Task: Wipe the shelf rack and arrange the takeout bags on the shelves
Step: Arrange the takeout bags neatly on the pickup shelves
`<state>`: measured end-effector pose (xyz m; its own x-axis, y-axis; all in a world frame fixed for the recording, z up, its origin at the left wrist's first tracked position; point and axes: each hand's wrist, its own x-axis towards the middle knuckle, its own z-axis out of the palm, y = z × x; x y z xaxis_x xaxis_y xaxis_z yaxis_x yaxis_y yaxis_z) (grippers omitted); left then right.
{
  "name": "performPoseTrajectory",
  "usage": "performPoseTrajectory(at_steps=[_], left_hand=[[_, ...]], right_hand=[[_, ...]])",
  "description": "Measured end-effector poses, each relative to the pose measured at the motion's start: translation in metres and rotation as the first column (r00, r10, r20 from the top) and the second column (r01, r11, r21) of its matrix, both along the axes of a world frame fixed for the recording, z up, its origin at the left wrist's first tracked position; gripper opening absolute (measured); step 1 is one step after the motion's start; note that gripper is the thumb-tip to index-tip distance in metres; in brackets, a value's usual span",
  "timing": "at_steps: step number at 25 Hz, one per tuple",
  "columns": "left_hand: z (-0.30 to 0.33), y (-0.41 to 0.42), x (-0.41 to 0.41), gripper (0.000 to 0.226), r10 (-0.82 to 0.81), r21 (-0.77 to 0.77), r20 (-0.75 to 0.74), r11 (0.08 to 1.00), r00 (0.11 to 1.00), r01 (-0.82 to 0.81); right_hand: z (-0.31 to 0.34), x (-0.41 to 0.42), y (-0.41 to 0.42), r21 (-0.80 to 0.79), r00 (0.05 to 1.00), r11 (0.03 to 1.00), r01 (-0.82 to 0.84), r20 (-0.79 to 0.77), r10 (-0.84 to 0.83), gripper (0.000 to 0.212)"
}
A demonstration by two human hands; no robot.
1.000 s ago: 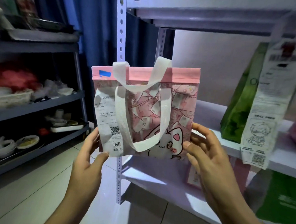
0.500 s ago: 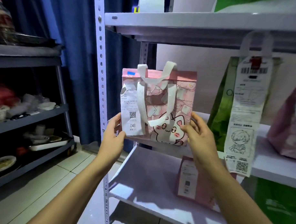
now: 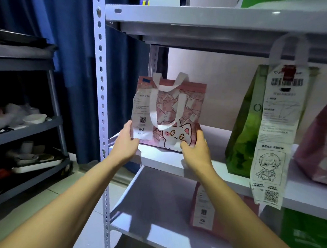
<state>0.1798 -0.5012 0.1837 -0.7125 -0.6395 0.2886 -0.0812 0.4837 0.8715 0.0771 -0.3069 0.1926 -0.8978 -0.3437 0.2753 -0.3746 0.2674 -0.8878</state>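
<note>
Both hands are on the pink cat bag, one at each bottom corner. The left hand wraps the lower left corner, thumb lying over the bottom of the white receipt stuck on the front (it reads 046). The right hand clamps the lower right corner, thumb across the front under the cartoon cat, fingers round the side. Both arms reach forward and up, nearly straight. The bag stands upright at the left end of the white middle shelf, its base at the front edge; can't tell if it's fully resting there. A green bag with a long hanging receipt stands further right on that shelf, well apart.
</note>
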Motion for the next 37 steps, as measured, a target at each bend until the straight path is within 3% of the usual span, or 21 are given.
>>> performPoseTrajectory(at_steps=[3, 12, 15, 17, 19, 21, 23, 25, 26, 28, 30, 33, 37], left_hand=[[-0.001, -0.009, -0.013, 0.057, 0.032, -0.075, 0.055, 0.997, 0.998, -0.028], [-0.008, -0.011, -0.022, 0.040, 0.137, -0.181, 0.136, 0.977, 0.981, -0.112], [-0.014, 0.002, -0.014, 0.050, 0.145, -0.208, 0.075, 0.970, 0.987, -0.127], [-0.024, 0.017, -0.006, 0.063, 0.153, -0.216, 0.071, 0.967, 0.986, -0.135], [-0.033, 0.041, 0.000, 0.061, 0.197, -0.289, 0.006, 0.939, 0.980, -0.187], [-0.031, 0.076, 0.000, 0.056, 0.153, -0.319, -0.119, 0.930, 0.981, -0.184], [-0.025, 0.116, -0.007, 0.054, 0.035, -0.325, -0.174, 0.941, 0.984, -0.091], [-0.018, 0.156, -0.018, 0.052, -0.062, -0.328, -0.163, 0.945, 0.985, 0.006], [-0.015, 0.174, -0.024, 0.052, -0.113, -0.332, -0.154, 0.942, 0.982, 0.057], [-0.010, 0.205, -0.037, 0.055, -0.228, -0.331, -0.120, 0.927, 0.966, 0.178], [-0.007, 0.227, -0.048, 0.058, -0.309, -0.311, -0.044, 0.908, 0.950, 0.281], [-0.008, 0.247, -0.060, 0.058, -0.354, -0.287, 0.038, 0.892, 0.935, 0.349], [-0.006, 0.251, -0.065, 0.056, -0.374, -0.231, 0.039, 0.899, 0.927, 0.372]], right_hand=[[-0.003, -0.006, -0.004, 0.029, 0.998, 0.998, -0.050, 0.032, 0.049, 0.042], [-0.008, -0.002, -0.003, 0.032, 1.000, 0.999, -0.019, 0.015, 0.019, 0.057], [-0.003, 0.012, 0.006, 0.023, 0.998, 0.998, 0.054, -0.042, -0.053, 0.070], [-0.006, 0.026, 0.021, 0.000, 0.995, 1.000, 0.029, -0.091, -0.029, 0.073], [-0.013, 0.041, 0.046, -0.064, 0.984, 0.998, -0.006, -0.180, -0.006, 0.071], [-0.011, 0.047, 0.080, -0.133, 0.938, 0.990, 0.042, -0.336, -0.085, 0.065], [-0.005, 0.047, 0.113, -0.246, 0.812, 0.955, 0.166, -0.516, -0.274, 0.056], [0.002, 0.041, 0.142, -0.374, 0.705, 0.880, 0.292, -0.537, -0.463, 0.053], [0.005, 0.036, 0.155, -0.404, 0.705, 0.842, 0.356, -0.476, -0.526, 0.054], [0.006, 0.026, 0.177, -0.325, 0.778, 0.812, 0.484, -0.266, -0.570, 0.060], [-0.005, 0.016, 0.191, -0.138, 0.849, 0.858, 0.495, -0.131, -0.511, 0.059], [-0.028, 0.008, 0.196, 0.104, 0.896, 0.903, 0.416, -0.216, -0.388, 0.054], [-0.029, -0.005, 0.192, 0.178, 0.907, 0.903, 0.391, -0.242, -0.345, 0.056]])
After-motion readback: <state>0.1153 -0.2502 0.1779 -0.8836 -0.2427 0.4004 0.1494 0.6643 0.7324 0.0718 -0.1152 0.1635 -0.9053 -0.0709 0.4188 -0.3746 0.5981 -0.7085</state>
